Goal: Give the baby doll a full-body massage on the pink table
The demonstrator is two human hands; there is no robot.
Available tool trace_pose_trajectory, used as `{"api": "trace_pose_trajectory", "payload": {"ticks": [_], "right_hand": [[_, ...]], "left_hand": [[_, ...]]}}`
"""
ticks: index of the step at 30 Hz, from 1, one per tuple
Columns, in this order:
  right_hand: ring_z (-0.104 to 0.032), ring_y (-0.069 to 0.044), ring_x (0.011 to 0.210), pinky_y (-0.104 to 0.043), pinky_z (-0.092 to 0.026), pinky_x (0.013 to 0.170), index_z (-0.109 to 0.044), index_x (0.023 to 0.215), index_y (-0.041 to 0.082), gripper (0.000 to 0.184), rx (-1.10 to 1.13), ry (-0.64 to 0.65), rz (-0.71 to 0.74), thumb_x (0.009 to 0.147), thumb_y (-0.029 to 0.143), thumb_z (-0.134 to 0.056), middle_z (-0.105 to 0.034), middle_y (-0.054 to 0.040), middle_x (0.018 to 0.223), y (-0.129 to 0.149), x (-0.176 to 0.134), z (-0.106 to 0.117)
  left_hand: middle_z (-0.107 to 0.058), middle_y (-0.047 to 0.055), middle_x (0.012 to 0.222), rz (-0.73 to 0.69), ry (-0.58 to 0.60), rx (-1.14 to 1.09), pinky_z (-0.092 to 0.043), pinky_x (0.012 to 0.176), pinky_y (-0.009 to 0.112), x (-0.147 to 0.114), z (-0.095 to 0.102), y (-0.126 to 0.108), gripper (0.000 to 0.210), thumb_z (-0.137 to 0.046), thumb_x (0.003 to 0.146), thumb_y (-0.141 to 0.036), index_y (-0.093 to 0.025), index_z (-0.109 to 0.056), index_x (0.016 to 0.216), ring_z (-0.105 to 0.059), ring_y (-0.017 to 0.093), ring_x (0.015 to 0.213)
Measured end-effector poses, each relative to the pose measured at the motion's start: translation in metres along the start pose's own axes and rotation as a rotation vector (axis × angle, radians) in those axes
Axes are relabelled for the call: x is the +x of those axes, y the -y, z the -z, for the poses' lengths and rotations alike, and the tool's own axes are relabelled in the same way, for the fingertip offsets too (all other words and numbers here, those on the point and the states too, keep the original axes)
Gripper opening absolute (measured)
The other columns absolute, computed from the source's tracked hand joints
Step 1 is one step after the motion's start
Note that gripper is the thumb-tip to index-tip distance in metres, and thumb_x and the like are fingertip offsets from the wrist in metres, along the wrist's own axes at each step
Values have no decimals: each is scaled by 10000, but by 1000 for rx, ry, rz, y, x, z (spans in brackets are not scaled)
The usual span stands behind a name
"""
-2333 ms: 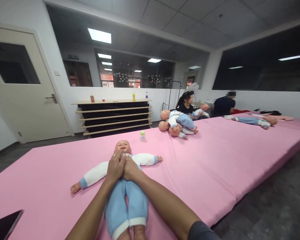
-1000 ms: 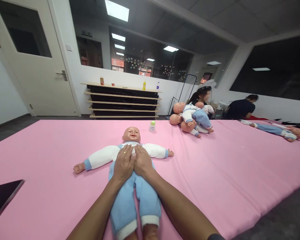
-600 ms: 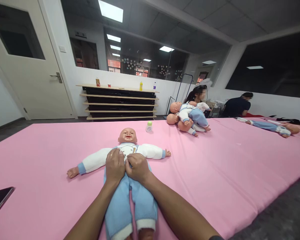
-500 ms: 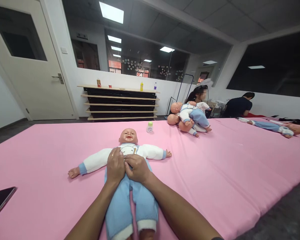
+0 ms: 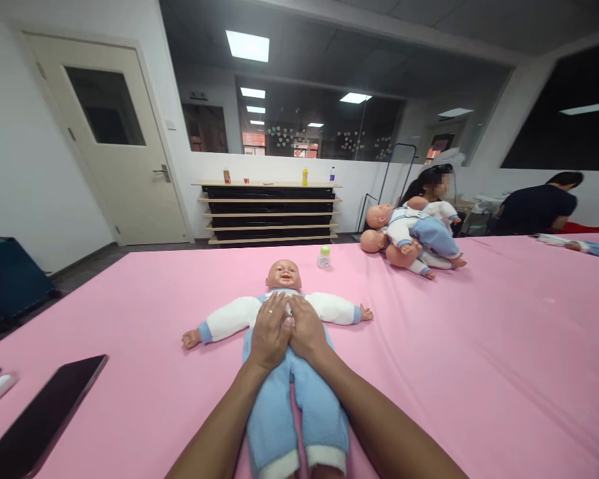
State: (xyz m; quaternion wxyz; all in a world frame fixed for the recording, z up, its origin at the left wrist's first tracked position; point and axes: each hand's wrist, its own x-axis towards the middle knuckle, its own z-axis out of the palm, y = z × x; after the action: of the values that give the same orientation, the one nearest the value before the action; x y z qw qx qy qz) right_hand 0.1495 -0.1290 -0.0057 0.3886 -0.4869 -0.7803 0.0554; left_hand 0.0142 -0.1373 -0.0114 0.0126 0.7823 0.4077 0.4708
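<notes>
A baby doll (image 5: 294,392) in a white top with blue trousers lies on its back on the pink cover (image 5: 429,372), head away from me and arms spread. On its chest rests my left hand (image 5: 272,332), fingers stretched out flat and a ring on one finger. Beside it my right hand (image 5: 307,329) also lies flat on the chest, its fingers extended. The hands touch at the thumbs, and between them they hide most of the doll's chest print. Beyond the doll's head stands a small bottle with a green cap (image 5: 324,257).
More baby dolls (image 5: 414,233) lie piled at the back right, near a seated person (image 5: 432,186). Another person (image 5: 539,203) bends over farther right. A black phone (image 5: 50,412) lies at the left. Low shelves (image 5: 272,216) line the back wall.
Both hands have gone from curled, bent fingers at the chest to lying flat on it. The view has swung left, bringing more of the phone and a dark box into sight.
</notes>
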Motion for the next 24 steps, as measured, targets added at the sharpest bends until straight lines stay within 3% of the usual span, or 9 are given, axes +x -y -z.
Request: {"api": "trace_pose_trajectory", "payload": {"ticks": [3,5,13,16,20,24], "right_hand": [[-473,-294,1343,-493,-338,1147,-541,1356,63,474,-48,-56,-172,956,282,-412,-522,-205,1413,-6,-1,-5],[-499,-279,1320,-471,-356,1139,-559,1330,62,456,-49,-83,-209,957,257,-384,-556,-203,1375,-8,-2,-6],[-583,-272,1188,-458,-440,1058,-617,1229,136,386,-23,-179,-102,944,274,-395,-645,-168,1232,-13,-5,-5],[-608,-268,1119,-453,-470,1018,-623,1194,136,368,-20,-190,-95,945,281,-394,-663,-162,1166,-12,-4,-4],[-621,-260,1058,-443,-497,977,-634,1158,141,342,-46,-209,-89,940,270,-404,-673,-152,1109,-11,-4,-5],[-579,-277,1138,-477,-467,1029,-644,1143,119,333,-96,-315,-17,920,248,-432,-648,-173,1161,-11,-4,-8]], "left_hand": [[-548,98,1421,50,70,39,-313,1176,532,1,-3,-1,446,-302,1016,-329,-186,-548,1359,-423,242,1395],[-585,80,1384,94,120,61,-315,1174,533,3,-5,-1,436,-285,1023,-321,-211,-607,1296,-462,238,1366],[-490,40,1481,225,224,153,-251,1197,558,12,-2,-12,458,-311,1014,-426,-269,-574,1354,-368,263,1431],[-453,75,1507,300,187,171,-248,1189,573,12,-4,-13,495,-299,1010,-446,-232,-564,1368,-350,287,1440],[-514,149,1445,385,51,157,-303,1155,569,8,-7,-10,497,-331,1001,-436,-161,-593,1322,-411,308,1397],[-623,173,1276,408,-95,149,-360,1116,552,7,-5,-9,390,-362,993,-360,-147,-673,1093,-522,294,1271]]}}
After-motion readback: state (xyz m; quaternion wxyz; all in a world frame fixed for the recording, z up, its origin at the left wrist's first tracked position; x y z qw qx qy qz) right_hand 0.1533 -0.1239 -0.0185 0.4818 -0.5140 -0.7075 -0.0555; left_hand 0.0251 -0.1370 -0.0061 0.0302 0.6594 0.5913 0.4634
